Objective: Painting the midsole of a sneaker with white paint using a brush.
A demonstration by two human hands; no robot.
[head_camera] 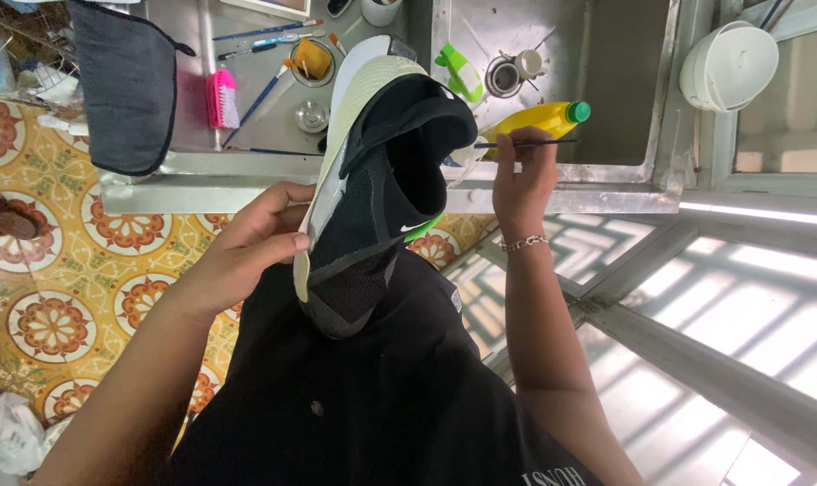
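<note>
My left hand [251, 243] grips a black mesh sneaker [381, 198] by its cream sole, holding it upright over my lap with the sole facing left. A small green patch shows on the shoe's right side. My right hand [521, 180] pinches a thin paintbrush [534, 142] whose tip points at the shoe's upper edge near the heel. A chain bracelet circles my right wrist.
A steel counter [246, 171] holds several brushes, a pink scrub brush [220, 97], small jars and a dark cloth [125, 85]. In the sink [606, 81] lie a yellow bottle with a green cap [539, 117] and a green object. White bowls [728, 63] sit to the right. Patterned tile floor at left.
</note>
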